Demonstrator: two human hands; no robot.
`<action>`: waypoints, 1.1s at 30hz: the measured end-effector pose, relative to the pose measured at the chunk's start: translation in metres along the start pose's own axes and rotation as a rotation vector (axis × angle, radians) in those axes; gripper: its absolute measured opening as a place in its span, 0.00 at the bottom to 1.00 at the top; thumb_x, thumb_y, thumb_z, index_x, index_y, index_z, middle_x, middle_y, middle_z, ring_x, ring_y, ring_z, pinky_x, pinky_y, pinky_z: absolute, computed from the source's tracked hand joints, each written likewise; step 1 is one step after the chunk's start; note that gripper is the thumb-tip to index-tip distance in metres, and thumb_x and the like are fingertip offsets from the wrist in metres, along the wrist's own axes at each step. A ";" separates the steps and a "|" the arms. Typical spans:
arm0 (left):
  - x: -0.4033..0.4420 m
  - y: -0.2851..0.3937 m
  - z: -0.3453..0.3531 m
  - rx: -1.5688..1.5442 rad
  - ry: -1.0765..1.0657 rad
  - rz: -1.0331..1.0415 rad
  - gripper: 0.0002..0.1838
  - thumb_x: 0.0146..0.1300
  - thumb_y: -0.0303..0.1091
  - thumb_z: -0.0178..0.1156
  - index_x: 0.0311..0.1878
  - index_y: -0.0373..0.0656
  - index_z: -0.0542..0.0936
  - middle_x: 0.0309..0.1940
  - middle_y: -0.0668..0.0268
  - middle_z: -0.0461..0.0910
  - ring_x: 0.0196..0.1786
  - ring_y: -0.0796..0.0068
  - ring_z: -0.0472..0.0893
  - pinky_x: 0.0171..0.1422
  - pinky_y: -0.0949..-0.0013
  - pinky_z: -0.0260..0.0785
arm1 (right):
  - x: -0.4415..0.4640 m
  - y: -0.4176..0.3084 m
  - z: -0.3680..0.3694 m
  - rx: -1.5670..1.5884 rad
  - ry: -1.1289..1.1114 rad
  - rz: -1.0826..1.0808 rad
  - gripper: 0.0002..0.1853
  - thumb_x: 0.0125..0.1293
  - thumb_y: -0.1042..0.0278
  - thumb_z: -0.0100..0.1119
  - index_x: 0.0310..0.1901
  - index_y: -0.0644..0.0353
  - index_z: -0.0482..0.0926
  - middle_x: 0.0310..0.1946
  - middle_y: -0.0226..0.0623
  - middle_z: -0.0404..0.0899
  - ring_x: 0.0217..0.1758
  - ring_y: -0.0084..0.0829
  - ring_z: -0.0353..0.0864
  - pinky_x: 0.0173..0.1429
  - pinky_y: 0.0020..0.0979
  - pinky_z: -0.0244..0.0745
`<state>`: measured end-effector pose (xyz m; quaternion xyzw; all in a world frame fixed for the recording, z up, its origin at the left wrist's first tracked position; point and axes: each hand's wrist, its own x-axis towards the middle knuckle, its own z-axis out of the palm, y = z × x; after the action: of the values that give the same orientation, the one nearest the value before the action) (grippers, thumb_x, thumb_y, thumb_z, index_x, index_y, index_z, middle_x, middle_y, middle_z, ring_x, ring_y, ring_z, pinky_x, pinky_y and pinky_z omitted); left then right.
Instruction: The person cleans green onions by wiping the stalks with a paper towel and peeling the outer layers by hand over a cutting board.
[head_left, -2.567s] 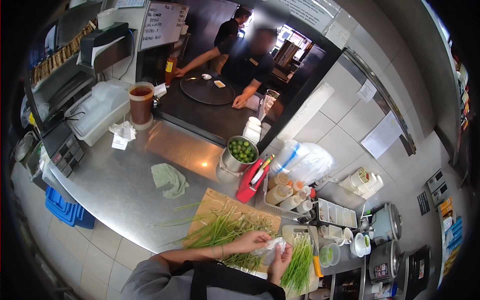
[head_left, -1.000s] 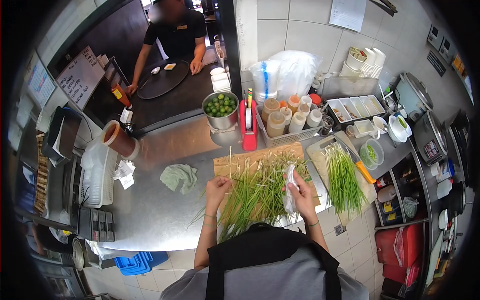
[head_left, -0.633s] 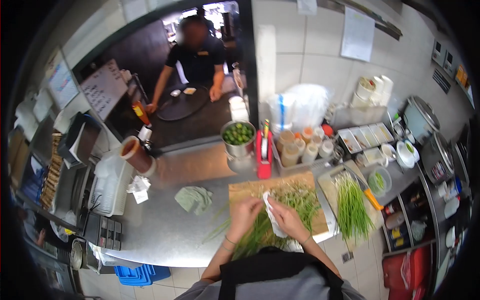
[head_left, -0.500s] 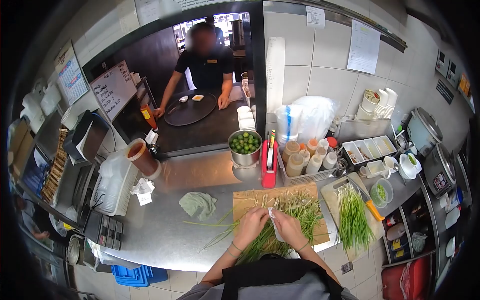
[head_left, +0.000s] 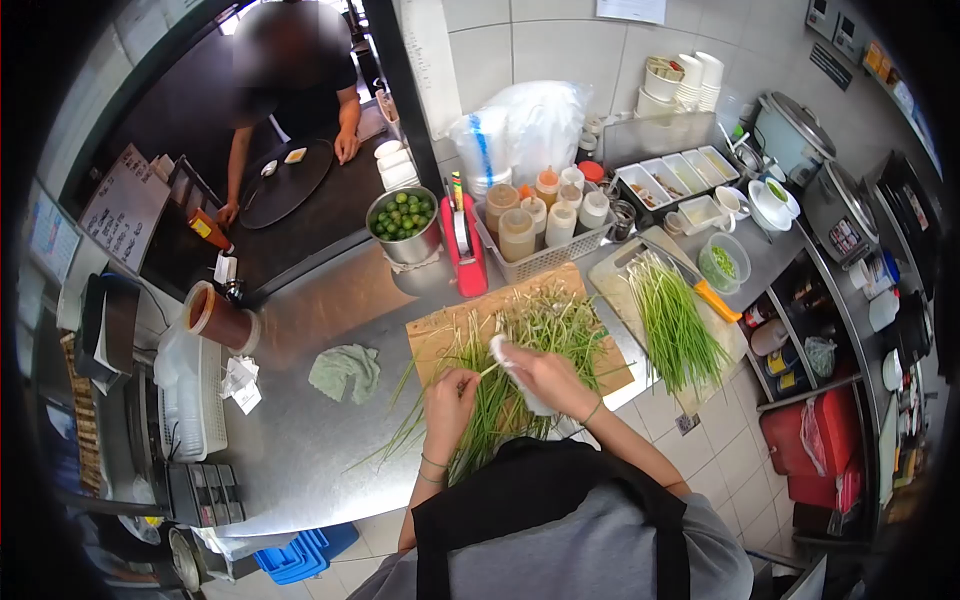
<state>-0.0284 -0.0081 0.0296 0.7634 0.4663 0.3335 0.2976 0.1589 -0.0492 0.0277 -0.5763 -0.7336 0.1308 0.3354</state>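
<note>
My left hand (head_left: 450, 404) is closed on a green onion stalk (head_left: 488, 370), whose pale end points toward my other hand. In my right hand (head_left: 556, 382), a crumpled white paper towel (head_left: 525, 385) is gripped and meets the tip of that stalk. Beneath both hands, a loose heap of green onions (head_left: 545, 330) with tangled roots lies over a flat brown sheet of cardboard or paper (head_left: 430, 335). To the right, a neater bunch of green onions (head_left: 672, 318) rests on a cutting board (head_left: 612, 268), beside a knife with an orange handle (head_left: 716, 300).
A green cloth (head_left: 345, 373) lies left on the steel counter (head_left: 290, 440). Behind the onions stand a pot of green citrus (head_left: 403, 216), a red tape dispenser (head_left: 464, 250) and a basket of sauce bottles (head_left: 550, 258). A co-worker (head_left: 300, 90) leans over a round tray (head_left: 290, 190) beyond the opening.
My hands were together over the heap and are now apart, the left one drawn left with a stalk. The view has turned to the right and downward.
</note>
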 end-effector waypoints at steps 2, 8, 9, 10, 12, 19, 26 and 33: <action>0.000 -0.001 0.009 0.026 -0.003 0.031 0.04 0.51 0.26 0.62 0.29 0.35 0.79 0.24 0.58 0.77 0.27 0.64 0.78 0.33 0.68 0.69 | 0.000 -0.021 0.006 0.013 -0.065 -0.021 0.17 0.56 0.74 0.50 0.49 0.55 0.73 0.32 0.45 0.79 0.30 0.43 0.80 0.31 0.38 0.74; -0.007 0.002 0.000 -0.005 -0.015 0.036 0.04 0.52 0.26 0.62 0.29 0.35 0.79 0.24 0.57 0.77 0.27 0.63 0.78 0.34 0.68 0.69 | -0.004 0.008 0.008 -0.227 -0.079 0.066 0.11 0.54 0.75 0.48 0.40 0.57 0.74 0.30 0.41 0.78 0.28 0.41 0.80 0.29 0.37 0.75; -0.009 -0.001 -0.001 -0.006 -0.022 0.042 0.05 0.53 0.26 0.61 0.30 0.35 0.79 0.24 0.59 0.77 0.26 0.65 0.78 0.33 0.69 0.69 | -0.004 0.016 0.007 -0.258 -0.078 0.093 0.11 0.54 0.75 0.48 0.40 0.57 0.74 0.29 0.41 0.78 0.28 0.41 0.80 0.29 0.37 0.75; -0.010 -0.006 0.000 -0.009 -0.028 0.048 0.05 0.54 0.27 0.61 0.31 0.35 0.79 0.24 0.60 0.77 0.26 0.68 0.77 0.32 0.70 0.69 | -0.005 0.023 0.006 -0.312 -0.112 0.128 0.10 0.53 0.76 0.48 0.39 0.58 0.74 0.28 0.42 0.77 0.28 0.41 0.80 0.28 0.36 0.74; -0.012 -0.013 0.005 -0.100 -0.064 -0.043 0.06 0.57 0.29 0.59 0.33 0.35 0.79 0.23 0.62 0.77 0.25 0.72 0.77 0.30 0.71 0.68 | -0.009 0.023 0.004 -0.308 -0.082 0.143 0.10 0.53 0.76 0.48 0.38 0.57 0.74 0.28 0.42 0.77 0.28 0.41 0.80 0.28 0.37 0.74; -0.007 -0.029 0.023 -0.534 -0.370 -0.398 0.10 0.62 0.33 0.56 0.38 0.36 0.80 0.23 0.71 0.76 0.24 0.87 0.71 0.25 0.82 0.64 | -0.010 0.024 0.003 -0.185 0.058 0.225 0.14 0.56 0.76 0.48 0.45 0.56 0.74 0.34 0.45 0.79 0.31 0.44 0.80 0.31 0.40 0.74; -0.004 -0.020 0.031 -0.590 -0.326 -0.401 0.06 0.59 0.27 0.57 0.37 0.35 0.78 0.24 0.70 0.76 0.26 0.85 0.74 0.25 0.81 0.68 | -0.015 0.000 -0.005 0.143 -0.070 0.124 0.15 0.59 0.70 0.52 0.49 0.50 0.76 0.38 0.41 0.80 0.33 0.42 0.80 0.35 0.38 0.75; -0.009 -0.022 0.026 -0.572 -0.296 -0.391 0.04 0.59 0.27 0.57 0.34 0.36 0.77 0.25 0.70 0.77 0.26 0.85 0.75 0.27 0.80 0.70 | -0.003 0.021 -0.005 -0.221 -0.096 0.126 0.10 0.59 0.70 0.51 0.42 0.53 0.76 0.30 0.39 0.78 0.28 0.43 0.79 0.30 0.39 0.73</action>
<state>-0.0225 -0.0119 -0.0047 0.5858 0.4432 0.2734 0.6210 0.1780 -0.0470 0.0181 -0.6478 -0.7211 0.0974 0.2255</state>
